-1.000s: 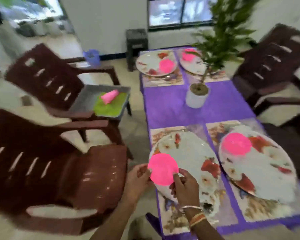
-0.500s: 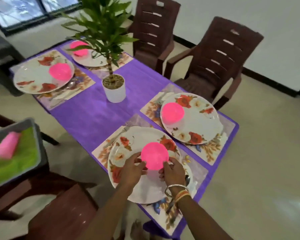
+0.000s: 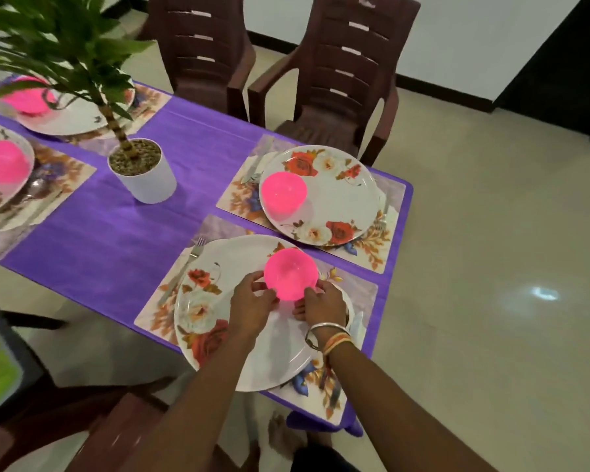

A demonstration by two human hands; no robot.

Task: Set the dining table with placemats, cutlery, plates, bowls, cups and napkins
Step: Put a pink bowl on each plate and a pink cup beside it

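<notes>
Between my two hands sits the pink bowl (image 3: 291, 279), over the far right part of the flowered plate (image 3: 232, 257) on the nearest placemat (image 3: 361, 298). My left hand (image 3: 252, 303) has thumb and fingers curled against the bowl's left wall. My right hand (image 3: 321, 303) pinches its near right side, so both close lightly on it from opposite sides. I cannot tell whether its base is down on the plate or just above it.

I judge the bowl to be thin moulded plastic: light, stiff enough to keep its shape under a pinch, and unlikely to break if dropped. Its glossy skin looks slippery, and on a smooth plate it may skate if nudged, so I would set it flat and release both sides together. The best hold is the one I have, on the wall at two opposite points. One hand over the rim would also do for something this light. The plate beneath needs more care. It is broad and rigid, and it seems to reach past the near edge of the worktop (image 3: 99, 253), so pressing its near rim could tip it.

Left of my left hand a fork (image 3: 193, 253) lies beside the plate. Beyond my right hand a second bowl (image 3: 283, 195) rests on its own plate.
</notes>
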